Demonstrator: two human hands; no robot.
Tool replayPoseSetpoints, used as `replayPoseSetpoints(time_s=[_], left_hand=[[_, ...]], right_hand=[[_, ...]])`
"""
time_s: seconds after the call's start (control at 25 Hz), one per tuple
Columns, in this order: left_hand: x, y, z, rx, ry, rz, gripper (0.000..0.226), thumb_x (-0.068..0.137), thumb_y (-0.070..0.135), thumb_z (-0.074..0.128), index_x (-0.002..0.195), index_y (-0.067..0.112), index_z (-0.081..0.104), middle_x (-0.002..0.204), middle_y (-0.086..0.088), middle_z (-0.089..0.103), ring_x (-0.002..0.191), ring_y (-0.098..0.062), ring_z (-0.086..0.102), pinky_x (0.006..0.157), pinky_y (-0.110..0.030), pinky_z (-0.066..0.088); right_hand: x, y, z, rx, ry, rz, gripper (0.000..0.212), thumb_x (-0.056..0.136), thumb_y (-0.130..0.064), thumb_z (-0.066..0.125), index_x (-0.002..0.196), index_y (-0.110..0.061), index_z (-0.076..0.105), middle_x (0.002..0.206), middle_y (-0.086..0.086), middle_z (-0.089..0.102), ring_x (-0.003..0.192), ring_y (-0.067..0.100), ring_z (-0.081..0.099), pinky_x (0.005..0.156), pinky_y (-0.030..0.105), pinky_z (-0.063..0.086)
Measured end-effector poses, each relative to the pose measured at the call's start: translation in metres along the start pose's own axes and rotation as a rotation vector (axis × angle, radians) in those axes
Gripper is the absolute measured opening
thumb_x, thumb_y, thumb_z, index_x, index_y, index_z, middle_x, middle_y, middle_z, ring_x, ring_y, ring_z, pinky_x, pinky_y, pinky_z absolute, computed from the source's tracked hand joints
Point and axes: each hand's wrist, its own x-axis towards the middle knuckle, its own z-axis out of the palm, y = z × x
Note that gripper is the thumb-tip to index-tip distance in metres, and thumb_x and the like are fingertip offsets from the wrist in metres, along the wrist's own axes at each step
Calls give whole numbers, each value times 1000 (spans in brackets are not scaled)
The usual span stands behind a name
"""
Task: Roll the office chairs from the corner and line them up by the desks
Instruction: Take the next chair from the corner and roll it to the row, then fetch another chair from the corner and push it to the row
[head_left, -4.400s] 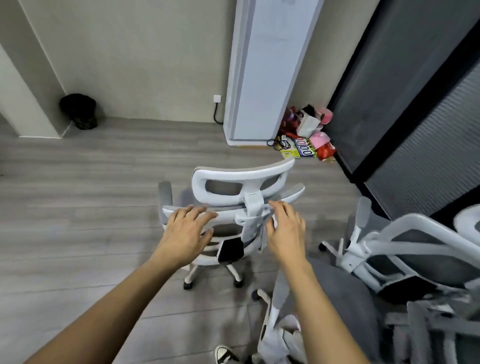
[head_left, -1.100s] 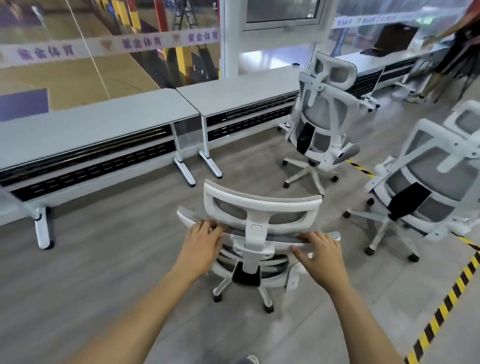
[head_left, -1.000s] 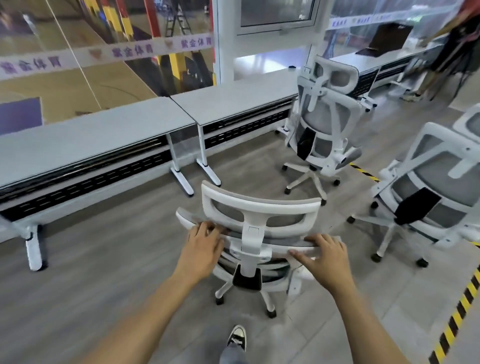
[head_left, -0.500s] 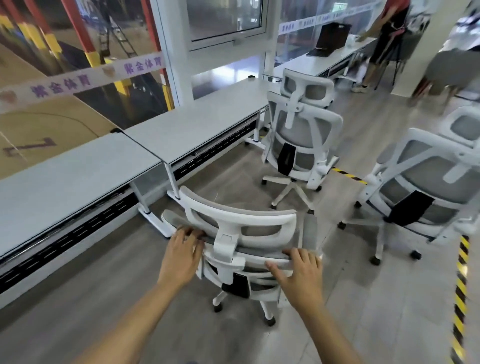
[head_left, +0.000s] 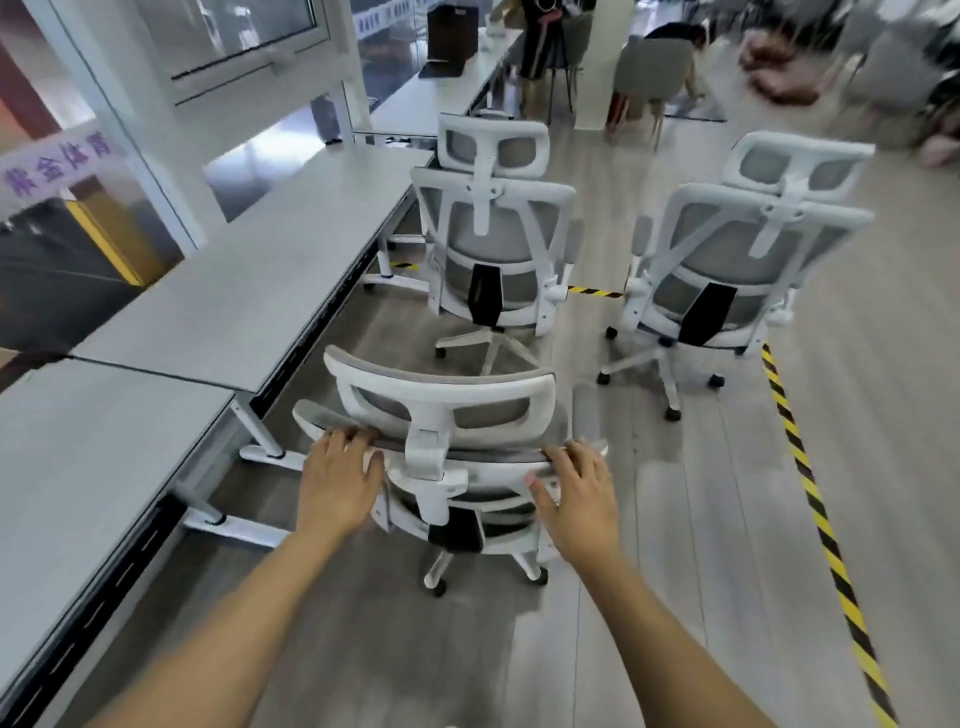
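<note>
A white office chair with grey mesh (head_left: 447, 400) stands right in front of me, its back toward me. My left hand (head_left: 340, 483) grips the left end of its backrest top edge. My right hand (head_left: 576, 493) grips the right end. Two more white chairs stand ahead: one (head_left: 493, 239) close beside the desk row, another (head_left: 737, 249) further right on the open floor. A row of grey desks (head_left: 249, 275) runs along the left, under the windows.
White desk feet (head_left: 270, 452) stick out onto the floor left of my chair. A yellow-black floor stripe (head_left: 810, 493) runs along the right. A laptop (head_left: 451, 32) sits on a far desk, with people and grey chairs (head_left: 652, 67) beyond.
The view has swung right, along the desk row. The chair I hold has turned with me and now sits beside the desk, behind the other two chairs. Both hands keep their grip.
</note>
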Motion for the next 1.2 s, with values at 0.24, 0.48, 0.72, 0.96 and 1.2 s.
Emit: replayPoseSetpoints(time_s=[0.24,0.48,0.72,0.96,1.2], left_hand=[[-10,-36,-11,-35,-76,81,60,86,39,44,139,10,51,142,-18,51,131,-42,44,109,-52,39],[-56,-16,-23,-163,-2,172,36,89,23,56,123,11,60,125,-11,59,112,-35,55,95,-46,45],[-126,77,-18,-233,-49,454,36,87,34,45,114,19,64,119,0,61,105,-25,56,92,-42,45],[-185,239,-13,-240,-112,864,50,84,37,47,131,23,57,145,-7,52,134,-31,46,105,-52,41],[-327,423,4,-350,-163,1187,49,88,40,46,134,26,55,150,-6,47,138,-32,43,109,-50,36]], right_hand=[[-17,-39,18,43,-41,132,47,102,-49,43,145,-29,46,162,1,26,154,15,7,123,42,24],[-37,-55,6,-2,3,152,51,103,-45,42,151,-28,39,160,-2,33,150,19,24,122,44,25],[-111,-41,-53,-41,189,239,48,100,-36,52,147,-28,43,153,-4,42,136,19,42,112,40,38],[-232,32,-169,-191,386,404,53,95,-41,55,146,-31,42,150,-4,43,129,20,47,103,38,40],[-392,125,-288,-311,609,622,56,94,-43,52,147,-30,43,152,-4,42,136,18,40,112,42,34]])
